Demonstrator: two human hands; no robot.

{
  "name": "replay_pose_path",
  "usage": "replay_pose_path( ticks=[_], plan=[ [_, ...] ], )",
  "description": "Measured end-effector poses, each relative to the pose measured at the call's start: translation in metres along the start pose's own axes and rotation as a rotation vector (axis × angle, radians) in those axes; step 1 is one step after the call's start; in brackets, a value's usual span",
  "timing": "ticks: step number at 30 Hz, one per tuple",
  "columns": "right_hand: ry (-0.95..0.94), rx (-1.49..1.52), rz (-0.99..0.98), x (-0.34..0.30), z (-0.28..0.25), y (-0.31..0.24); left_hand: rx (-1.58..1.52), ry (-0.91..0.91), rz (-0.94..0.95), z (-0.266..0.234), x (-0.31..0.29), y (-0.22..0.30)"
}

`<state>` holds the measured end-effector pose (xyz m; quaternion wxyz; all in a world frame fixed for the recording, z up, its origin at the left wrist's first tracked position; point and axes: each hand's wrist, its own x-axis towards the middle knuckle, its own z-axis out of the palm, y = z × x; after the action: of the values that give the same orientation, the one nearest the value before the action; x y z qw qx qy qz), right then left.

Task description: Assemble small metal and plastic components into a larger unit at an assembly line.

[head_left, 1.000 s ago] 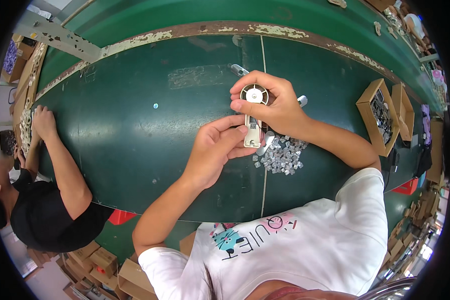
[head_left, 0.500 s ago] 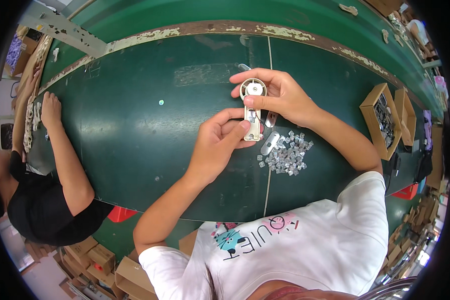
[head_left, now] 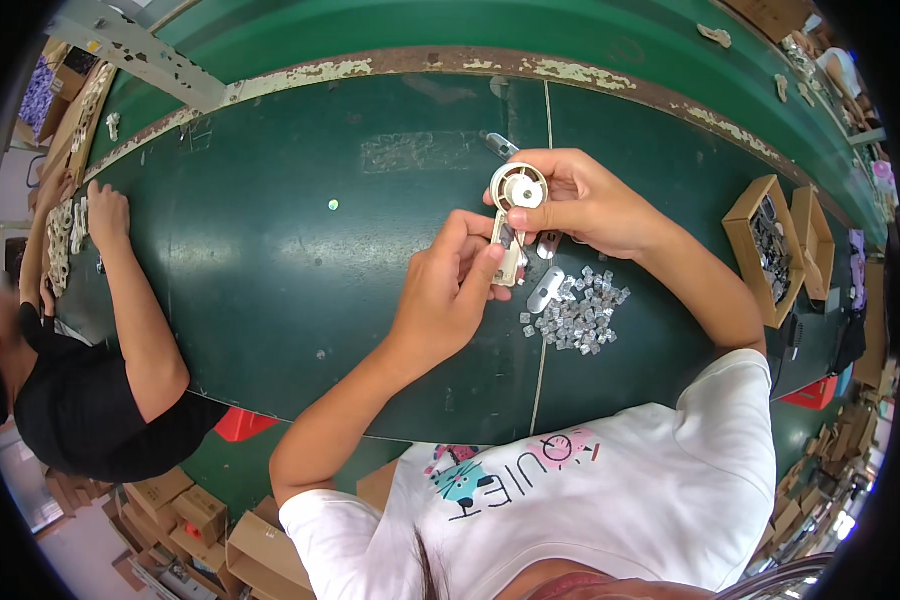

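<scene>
Tilting since the earlier frame, the cream housing (head_left: 509, 264) is now leaning with its round end (head_left: 526, 191) toward the far right and its narrow end toward the near left, while the right hand (head_left: 598, 216) is curling its fingers behind the round end, no longer reaching out past it. That hand is gripping narrowly, its thumb lying across the neck; the left hand (head_left: 445, 290) is pinching the lower handle between its thumb and the fingers bending behind. Between them, the housing is hovering above the green table (head_left: 270, 320), its open side facing up and showing inner parts too small to make out. Both hands seem to be handling the open housing as one step, perhaps turning it or settling something inside; the view is not showing which. As a judgement, the next move is calling for a steady left pinch while the right thumb is adjusting lightly at the neck. Close by, silver oval plates (head_left: 545, 290) are lying on the table: one beside a pile of small clear pieces (head_left: 585, 317), another just beside the right hand, a third beyond its fingers. Well to the right, a cardboard box (head_left: 745, 242) is holding dark parts; well to the left, a co-worker's hand (head_left: 108, 216) is reaching over the table.
</scene>
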<state>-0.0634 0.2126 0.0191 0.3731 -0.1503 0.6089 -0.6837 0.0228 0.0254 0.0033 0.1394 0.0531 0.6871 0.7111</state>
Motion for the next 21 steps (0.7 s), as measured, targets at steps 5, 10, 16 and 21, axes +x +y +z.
replay_pose_path(
  ticks=[5, 10, 16, 21],
  plan=[
    [-0.023, 0.093, -0.002, -0.003, 0.002, -0.001, 0.042, -0.047, 0.043, -0.003, 0.0, -0.004],
    [-0.069, 0.041, 0.029, -0.002, -0.001, -0.008, 0.164, -0.047, 0.101, -0.002, -0.007, -0.006],
    [0.261, -0.388, -0.291, 0.078, -0.071, -0.025, 0.027, 0.129, 0.083, -0.007, 0.001, 0.002],
    [1.114, -1.119, 0.139, 0.164, -0.216, -0.049, 0.484, 0.053, 0.201, -0.006, 0.01, 0.0]
  ],
)
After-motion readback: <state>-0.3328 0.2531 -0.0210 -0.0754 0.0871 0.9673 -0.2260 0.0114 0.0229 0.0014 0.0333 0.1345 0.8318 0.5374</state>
